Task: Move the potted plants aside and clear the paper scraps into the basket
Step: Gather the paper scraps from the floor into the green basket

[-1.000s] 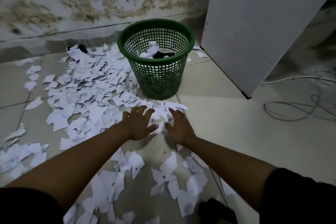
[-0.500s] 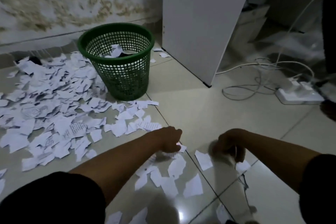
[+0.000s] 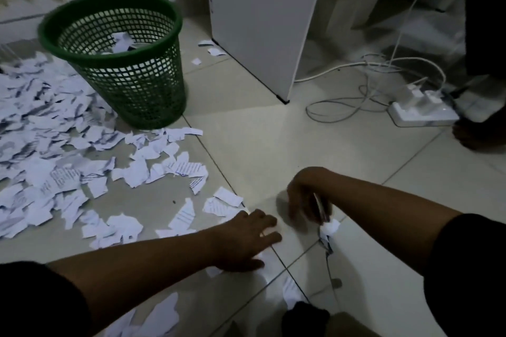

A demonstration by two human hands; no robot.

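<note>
A green mesh basket stands on the tiled floor at the upper left with a few scraps inside. Torn white paper scraps cover the floor left of it and in front of it, thinning toward the middle. My left hand lies flat with straight fingers on a few scraps near a tile joint. Just to its right, my right hand hangs fingers-down, curled round a small bunch of scraps that pokes out below it; the hand is blurred. No potted plant is in view.
A white cabinet panel stands behind and right of the basket. A white power strip with plugs and looped cables lies on the floor at the right. A dark foot shows at the right edge.
The view has swung right and nearer the floor. My left hand has opened from a curled grip and slid right over the scraps. My right hand stays curled on scraps.
</note>
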